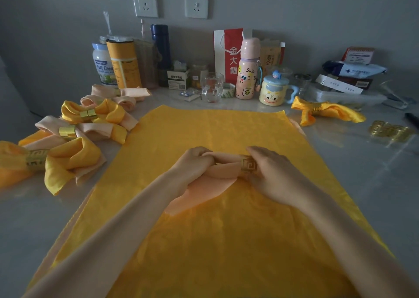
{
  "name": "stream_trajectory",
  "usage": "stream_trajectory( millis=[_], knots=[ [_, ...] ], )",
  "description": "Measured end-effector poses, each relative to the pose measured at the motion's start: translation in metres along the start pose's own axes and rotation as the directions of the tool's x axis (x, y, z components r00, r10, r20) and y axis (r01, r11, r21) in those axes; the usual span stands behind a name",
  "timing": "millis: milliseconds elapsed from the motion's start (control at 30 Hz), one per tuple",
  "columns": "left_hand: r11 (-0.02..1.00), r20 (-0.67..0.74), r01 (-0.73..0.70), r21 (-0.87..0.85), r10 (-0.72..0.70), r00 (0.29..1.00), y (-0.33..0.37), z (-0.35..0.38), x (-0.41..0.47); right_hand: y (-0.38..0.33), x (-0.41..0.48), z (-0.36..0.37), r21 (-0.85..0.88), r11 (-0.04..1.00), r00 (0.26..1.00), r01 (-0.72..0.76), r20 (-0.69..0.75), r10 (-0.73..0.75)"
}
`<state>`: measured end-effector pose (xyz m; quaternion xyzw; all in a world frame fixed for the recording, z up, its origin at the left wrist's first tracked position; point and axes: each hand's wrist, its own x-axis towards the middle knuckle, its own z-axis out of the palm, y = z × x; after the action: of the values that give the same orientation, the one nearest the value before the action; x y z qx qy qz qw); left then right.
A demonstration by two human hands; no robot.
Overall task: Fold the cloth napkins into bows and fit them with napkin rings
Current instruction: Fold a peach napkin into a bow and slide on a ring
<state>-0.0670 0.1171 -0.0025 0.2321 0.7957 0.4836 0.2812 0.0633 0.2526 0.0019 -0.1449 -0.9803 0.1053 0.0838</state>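
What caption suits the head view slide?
Left hand grips peach napkin; right hand holds its gold ring over yellow cloth.

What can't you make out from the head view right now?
Head view:
- Right end of the peach napkin, past the napkin ring: covered by the right hand.
- Its left end: gripped inside the left hand.
- Spare gold rings at right: blurred; count unclear.
- Peach cloth under the yellow cloth: only its edge shows.

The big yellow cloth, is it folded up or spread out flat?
Spread out flat. The big yellow cloth lies open across the table, with its far edge and both far corners showing.
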Motion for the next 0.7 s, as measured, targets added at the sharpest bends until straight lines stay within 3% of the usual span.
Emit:
stream_trajectory(
  millis=[267,600,633,700],
  knots=[
    [0.994,0.032,-0.066,0.082,0.063,0.997,0.004,0.005,-0.003,-0.001,0.003,0.008,-0.017,0.985,0.959,0.17,-0.228,-0.17],
    [0.998,0.063,-0.057,0.032,0.055,0.996,0.008,-0.003,-0.002,-0.002,0.008,0.027,-0.071,0.946,0.86,0.317,-0.399,-0.318],
    [0.998,0.068,-0.057,0.015,0.056,0.996,0.007,-0.004,-0.002,-0.001,0.009,0.026,-0.022,0.952,0.882,0.305,-0.371,-0.291],
    [0.997,0.08,-0.071,0.0,0.071,0.994,0.006,-0.008,-0.001,0.0,0.008,0.016,0.254,0.952,0.964,0.171,-0.245,-0.108]
  ],
)
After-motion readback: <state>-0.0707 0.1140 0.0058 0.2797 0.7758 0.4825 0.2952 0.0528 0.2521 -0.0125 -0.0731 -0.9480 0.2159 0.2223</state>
